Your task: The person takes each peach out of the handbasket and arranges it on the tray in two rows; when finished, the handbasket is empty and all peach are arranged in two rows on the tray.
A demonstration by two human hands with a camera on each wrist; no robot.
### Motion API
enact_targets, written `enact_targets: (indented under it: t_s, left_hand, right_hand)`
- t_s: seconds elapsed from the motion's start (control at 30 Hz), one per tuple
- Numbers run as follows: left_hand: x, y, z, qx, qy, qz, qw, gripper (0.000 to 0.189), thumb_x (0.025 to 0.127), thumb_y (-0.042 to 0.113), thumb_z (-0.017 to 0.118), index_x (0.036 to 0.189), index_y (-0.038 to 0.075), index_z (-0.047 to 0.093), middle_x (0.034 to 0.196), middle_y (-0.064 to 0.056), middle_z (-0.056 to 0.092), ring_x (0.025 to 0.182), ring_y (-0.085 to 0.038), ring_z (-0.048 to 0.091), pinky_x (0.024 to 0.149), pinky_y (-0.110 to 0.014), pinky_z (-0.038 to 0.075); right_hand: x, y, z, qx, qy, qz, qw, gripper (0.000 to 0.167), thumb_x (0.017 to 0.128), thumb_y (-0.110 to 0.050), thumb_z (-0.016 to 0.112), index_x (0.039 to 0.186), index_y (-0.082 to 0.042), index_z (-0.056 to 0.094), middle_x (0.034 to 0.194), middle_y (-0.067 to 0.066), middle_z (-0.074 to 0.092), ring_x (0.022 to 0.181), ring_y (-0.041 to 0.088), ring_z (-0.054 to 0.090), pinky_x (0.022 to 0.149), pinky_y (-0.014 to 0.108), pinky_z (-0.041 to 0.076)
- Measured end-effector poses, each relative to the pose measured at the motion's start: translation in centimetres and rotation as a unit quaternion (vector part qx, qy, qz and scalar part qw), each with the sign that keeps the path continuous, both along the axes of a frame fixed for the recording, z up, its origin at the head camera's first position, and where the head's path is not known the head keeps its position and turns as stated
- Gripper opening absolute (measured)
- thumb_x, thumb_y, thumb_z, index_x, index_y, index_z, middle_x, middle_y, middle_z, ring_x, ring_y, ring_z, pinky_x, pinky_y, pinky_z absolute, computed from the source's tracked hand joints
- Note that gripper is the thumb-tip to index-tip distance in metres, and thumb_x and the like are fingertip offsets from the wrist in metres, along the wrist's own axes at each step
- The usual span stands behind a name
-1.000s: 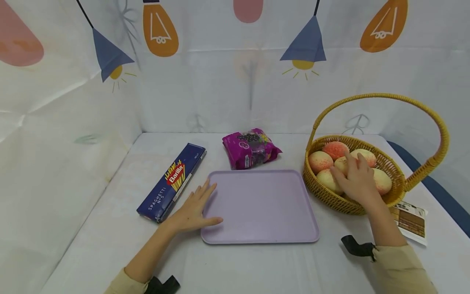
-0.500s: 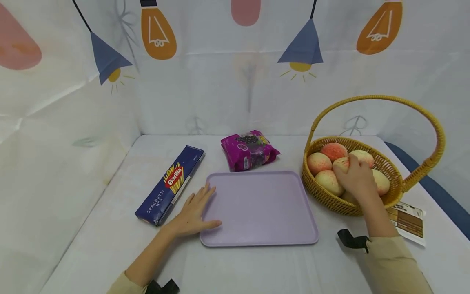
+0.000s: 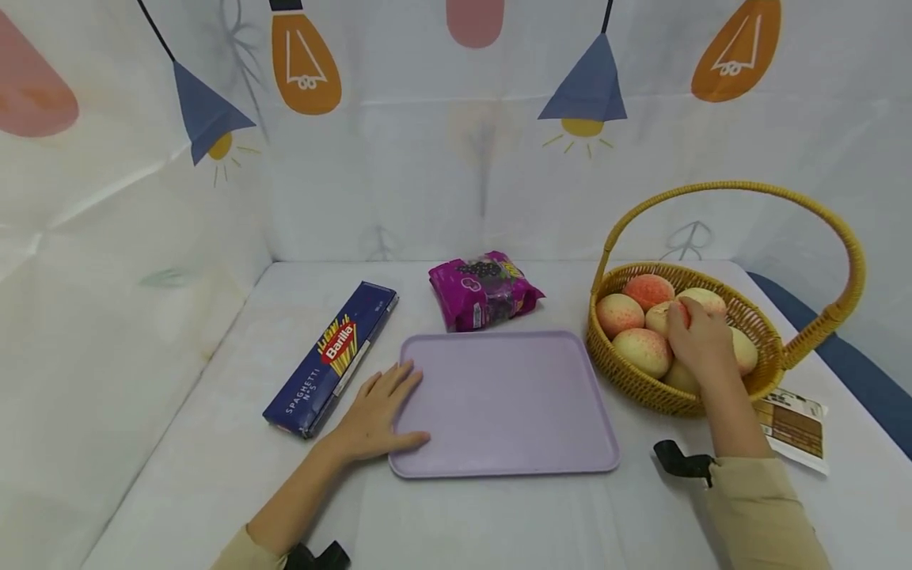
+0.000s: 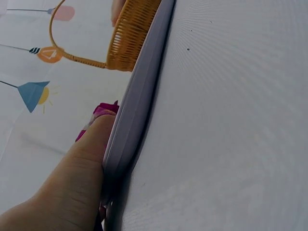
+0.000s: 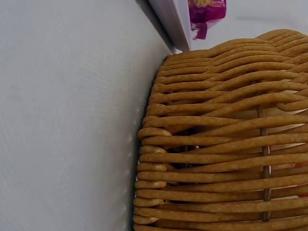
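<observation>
My left hand (image 3: 374, 416) rests with spread fingers on the left edge of a lilac tray (image 3: 506, 404). In the left wrist view, the thumb (image 4: 79, 168) lies along the rim of that tray (image 4: 139, 101). My right hand (image 3: 701, 340) reaches into a wicker basket (image 3: 644, 393) of peaches, its fingers curled round a peach (image 3: 684, 314) mostly hidden by the hand. Other peaches, such as a pale one (image 3: 643, 352) and a redder one (image 3: 648, 291), lie around it. Only the woven side of the basket (image 5: 226, 159) fills the right wrist view; that hand is not seen there.
A blue spaghetti box (image 3: 331, 360) lies slanted left of the tray. Behind the tray sits a purple snack bag (image 3: 486, 291). A brown-and-white packet (image 3: 794, 431) is partly under the basket's right side. The basket's tall handle (image 3: 741, 187) arches above the fruit.
My right hand's fingers have gone from spread over the peaches to curled round one, and the hand has shifted slightly. The left hand stays at the tray's edge.
</observation>
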State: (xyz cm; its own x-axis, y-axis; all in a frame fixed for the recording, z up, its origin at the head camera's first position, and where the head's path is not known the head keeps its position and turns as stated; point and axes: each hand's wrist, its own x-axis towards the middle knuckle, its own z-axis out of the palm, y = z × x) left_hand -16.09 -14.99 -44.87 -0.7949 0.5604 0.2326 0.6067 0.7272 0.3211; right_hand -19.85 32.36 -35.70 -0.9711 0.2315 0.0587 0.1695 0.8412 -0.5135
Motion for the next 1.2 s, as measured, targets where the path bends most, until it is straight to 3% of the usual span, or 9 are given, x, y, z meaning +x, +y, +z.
enact_targets:
  t_s: [0.27,0.5,0.6,0.83,1.03,1.2]
  left_hand:
    - [-0.1,-0.6,0.4,-0.010,-0.008,0.008,0.9999,0.093,0.072,0.063,0.059,0.142,0.006,0.033,0.148,-0.013,0.025,0.135,-0.032,0.020,0.106,-0.049,0.013]
    - [-0.1,-0.3,0.4,-0.005,-0.014,0.002,0.9999,0.094,0.073,0.064,0.057,0.142,0.007,0.032,0.148,-0.012,0.025,0.135,-0.031,0.020,0.107,-0.049,0.013]
    - [0.0,-0.1,0.5,-0.004,-0.018,0.001,0.9998,0.093,0.073,0.064,0.058,0.142,0.006,0.032,0.148,-0.012,0.025,0.135,-0.032,0.020,0.107,-0.049,0.012]
    - [-0.2,0.2,0.5,0.000,-0.018,0.000,0.9998,0.091,0.075,0.062,0.057,0.142,0.007,0.032,0.148,-0.012,0.025,0.135,-0.032,0.019,0.107,-0.049,0.012]
    - [-0.3,0.2,0.3,-0.003,-0.011,0.000,0.9999,0.086,0.077,0.058,0.058,0.142,0.007,0.034,0.147,-0.013,0.028,0.135,-0.032,0.020,0.107,-0.049,0.013]
    - [-0.1,0.0,0.2,-0.001,-0.020,-0.001,0.9998,0.083,0.076,0.054,0.060,0.141,0.007,0.036,0.145,-0.013,0.030,0.135,-0.033,0.020,0.107,-0.049,0.012]
  right_hand:
    - [0.0,-0.7,-0.3,0.001,0.050,0.028,0.9983,0.060,0.096,-0.046,0.028,0.143,-0.009,0.027,0.129,0.040,0.032,0.113,0.062,0.027,0.086,0.071,0.023]
    - [0.7,-0.7,-0.2,-0.001,0.075,0.047,0.9961,0.058,0.096,-0.043,0.034,0.146,-0.019,0.021,0.139,0.036,0.012,0.111,0.065,0.027,0.082,0.074,0.024]
    - [0.9,-0.7,-0.4,0.001,0.099,0.062,0.9932,0.055,0.096,-0.040,0.038,0.145,-0.020,0.025,0.142,0.032,0.009,0.112,0.065,0.027,0.082,0.074,0.024]
    - [0.2,-0.7,-0.3,0.000,0.194,0.104,0.9754,0.041,0.092,-0.028,0.054,0.128,-0.013,0.043,0.139,0.029,0.019,0.113,0.060,0.031,0.085,0.071,0.027]
    - [0.1,-1.0,-0.2,0.010,0.199,0.094,0.9755,0.040,0.091,-0.028,0.055,0.127,-0.013,0.045,0.140,0.027,0.020,0.114,0.059,0.031,0.085,0.071,0.028]
    - [0.8,-1.4,-0.8,0.022,0.202,0.086,0.9753,0.044,0.089,-0.027,0.058,0.129,-0.013,0.045,0.139,0.026,0.023,0.114,0.058,0.032,0.083,0.072,0.030]
